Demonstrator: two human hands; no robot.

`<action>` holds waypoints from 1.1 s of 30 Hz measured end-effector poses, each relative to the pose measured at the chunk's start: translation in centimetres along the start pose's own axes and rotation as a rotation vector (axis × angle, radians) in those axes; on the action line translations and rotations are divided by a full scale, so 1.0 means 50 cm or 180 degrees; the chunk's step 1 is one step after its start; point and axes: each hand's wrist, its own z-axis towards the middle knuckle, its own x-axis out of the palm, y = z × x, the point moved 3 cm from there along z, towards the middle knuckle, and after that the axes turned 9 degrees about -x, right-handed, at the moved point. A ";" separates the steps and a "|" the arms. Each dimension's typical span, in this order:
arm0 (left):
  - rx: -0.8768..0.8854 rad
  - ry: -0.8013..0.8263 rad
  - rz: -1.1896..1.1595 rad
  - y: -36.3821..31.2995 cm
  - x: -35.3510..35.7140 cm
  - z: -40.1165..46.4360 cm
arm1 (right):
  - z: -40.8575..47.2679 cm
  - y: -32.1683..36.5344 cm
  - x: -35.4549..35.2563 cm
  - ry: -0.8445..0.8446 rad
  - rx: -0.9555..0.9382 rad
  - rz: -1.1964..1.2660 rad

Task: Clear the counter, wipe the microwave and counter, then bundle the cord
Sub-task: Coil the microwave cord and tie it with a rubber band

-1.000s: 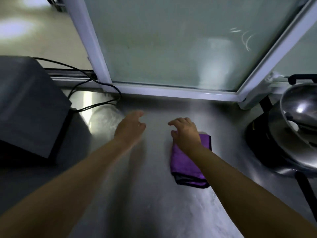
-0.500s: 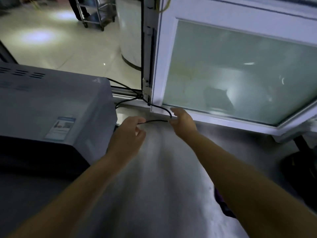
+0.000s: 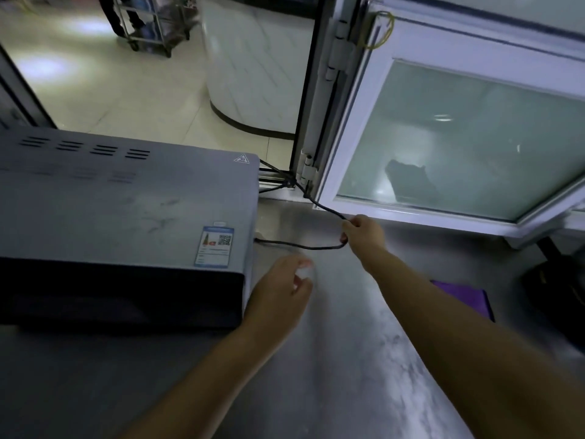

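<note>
The grey microwave (image 3: 126, 223) stands at the left on the steel counter (image 3: 332, 359). Its black cord (image 3: 304, 246) runs from the microwave's right rear, loops to the right, then goes back up to the window frame corner. My right hand (image 3: 364, 236) grips the bend of that loop near the window sill. My left hand (image 3: 281, 293) hovers beside the microwave's right front corner, below the cord, fingers loosely curled and blurred, holding nothing. The purple cloth (image 3: 465, 297) lies on the counter at the right, partly behind my right forearm.
A white-framed frosted window (image 3: 459, 147) closes off the back right. Left of it an opening shows a tiled floor, a white curved counter (image 3: 253, 74) and a metal cart (image 3: 152, 23). A dark appliance (image 3: 557, 289) sits at the far right edge.
The view swung left from the cloth to the microwave. My right hand left the cloth, reached the cord and now grips it, pulling the loop rightward. My left hand dropped away from the cord.
</note>
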 end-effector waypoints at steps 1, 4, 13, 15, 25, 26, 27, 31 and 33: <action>0.0021 0.0050 -0.0004 0.001 -0.002 -0.007 | -0.018 0.010 -0.010 -0.0081 -0.0027 0.0156; 0.0046 0.0213 -0.0030 0.001 -0.005 -0.026 | -0.070 0.044 -0.043 -0.0231 -0.0085 0.0535; 0.0183 0.0343 0.0108 -0.034 -0.008 -0.077 | -0.186 0.203 -0.179 -0.0321 -0.0431 0.1325; 0.0171 0.0333 0.0221 -0.049 -0.004 -0.092 | -0.214 0.232 -0.198 -0.0210 -0.0568 0.1340; 0.0242 0.0565 0.0370 -0.135 0.054 -0.197 | -0.330 0.292 -0.245 0.0650 -0.0520 0.1820; 0.0138 0.0573 0.0223 -0.141 0.059 -0.215 | -0.341 0.290 -0.247 0.0755 -0.0538 0.1842; 0.0014 0.0564 0.0047 -0.146 0.060 -0.233 | -0.351 0.286 -0.250 0.0852 -0.0588 0.1804; -0.0355 0.0460 -0.0800 -0.172 0.050 -0.280 | -0.395 0.229 -0.277 0.0841 -0.0832 0.1315; -0.0625 0.0438 -0.1400 -0.203 0.037 -0.284 | -0.430 0.173 -0.284 0.0794 -0.0794 0.1239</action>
